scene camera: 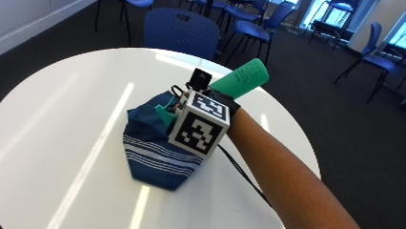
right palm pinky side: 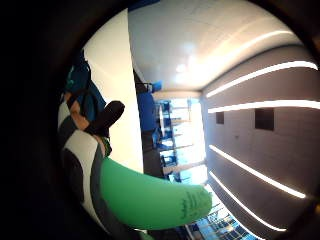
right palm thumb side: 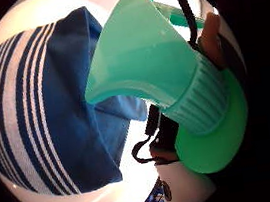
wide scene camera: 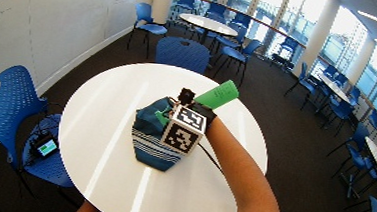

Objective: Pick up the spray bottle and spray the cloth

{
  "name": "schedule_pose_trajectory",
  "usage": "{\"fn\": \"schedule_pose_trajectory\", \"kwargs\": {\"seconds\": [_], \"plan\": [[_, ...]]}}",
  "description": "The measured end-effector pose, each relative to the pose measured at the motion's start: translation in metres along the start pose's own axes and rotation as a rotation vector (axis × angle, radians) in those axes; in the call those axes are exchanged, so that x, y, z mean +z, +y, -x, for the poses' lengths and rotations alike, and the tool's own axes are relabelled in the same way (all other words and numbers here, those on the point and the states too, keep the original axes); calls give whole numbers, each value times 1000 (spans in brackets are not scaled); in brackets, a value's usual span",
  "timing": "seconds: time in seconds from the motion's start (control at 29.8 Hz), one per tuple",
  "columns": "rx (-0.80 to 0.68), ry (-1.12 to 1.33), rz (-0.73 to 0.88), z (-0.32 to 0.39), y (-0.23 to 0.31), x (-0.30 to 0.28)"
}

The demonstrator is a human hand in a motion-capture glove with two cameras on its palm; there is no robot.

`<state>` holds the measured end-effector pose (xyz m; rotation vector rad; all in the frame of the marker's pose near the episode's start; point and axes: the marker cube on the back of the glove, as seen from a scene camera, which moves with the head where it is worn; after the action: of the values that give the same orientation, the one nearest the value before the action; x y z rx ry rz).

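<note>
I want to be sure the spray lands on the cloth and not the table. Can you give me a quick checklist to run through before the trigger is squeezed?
1. Spray bottle lifted off the table: ok, it is tilted in the right hand.
2. Hand holds the bottle: ok, it grips the neck below the spray head.
3. Nozzle faces the cloth: ok, the thumb side palm view shows the head's front over the blue striped fabric.
4. Cloth lies on the table under the hand: ok.
5. A finger on the trigger: cannot tell, the trigger is hidden.
6. Liquid in the bottle: cannot tell, the body is opaque.
</note>
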<state>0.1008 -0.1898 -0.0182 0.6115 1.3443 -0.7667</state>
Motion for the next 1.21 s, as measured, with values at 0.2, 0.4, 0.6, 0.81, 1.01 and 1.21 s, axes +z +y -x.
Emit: {"fn": "schedule_pose_trajectory", "kwargs": {"seconds": [0.2, 0.4, 0.6, 0.81, 1.01, 1.21], "plan": [[275, -192, -51, -22, -11, -11], [547, -388, -98, -45, -24, -23], [761, -609, -149, -51, -34, -29], [992, -837, -204, -54, -37, -31], [1133, -982, -249, -54, -42, -33], [1204, -1048, -297, -59, -48, -35]]}}
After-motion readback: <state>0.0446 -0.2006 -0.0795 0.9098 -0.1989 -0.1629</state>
